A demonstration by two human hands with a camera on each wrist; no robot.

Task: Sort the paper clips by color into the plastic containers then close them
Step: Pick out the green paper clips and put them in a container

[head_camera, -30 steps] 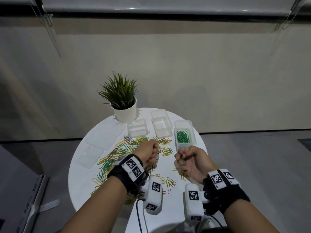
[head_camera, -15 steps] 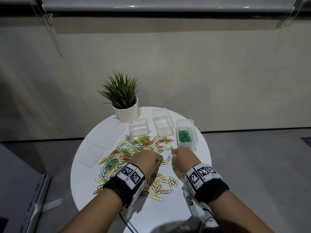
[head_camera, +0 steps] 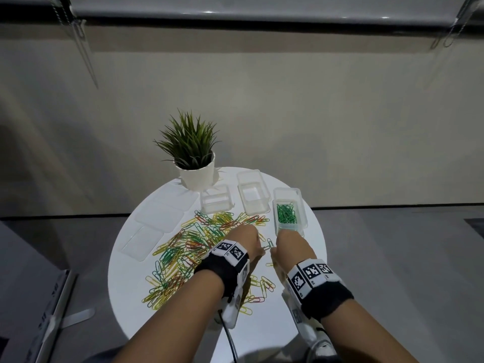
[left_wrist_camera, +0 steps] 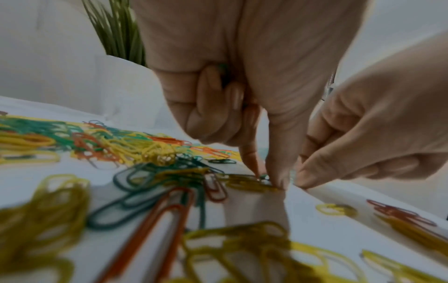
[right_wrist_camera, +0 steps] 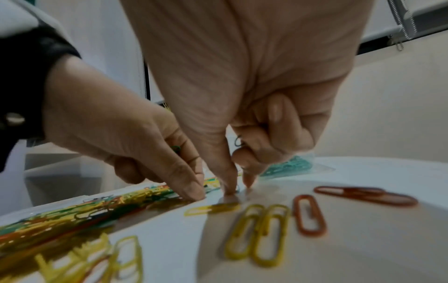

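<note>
A plain beige wall (head_camera: 288,87) fills the upper frame under a rolled blind (head_camera: 235,7), grey floor (head_camera: 392,258) below, round white counter (head_camera: 309,305) at lower centre.

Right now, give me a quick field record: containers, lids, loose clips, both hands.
containers: three, open; right container holds green clips; middle container and left container look empty
lids: three lids flat on table's left side
loose clips: mixed pile of yellow, green, red clips on table
left hand: at pile's edge, fingertips down, green clips tucked in curled fingers
right hand: beside it, fingertips on table, pinching at a clip
</note>
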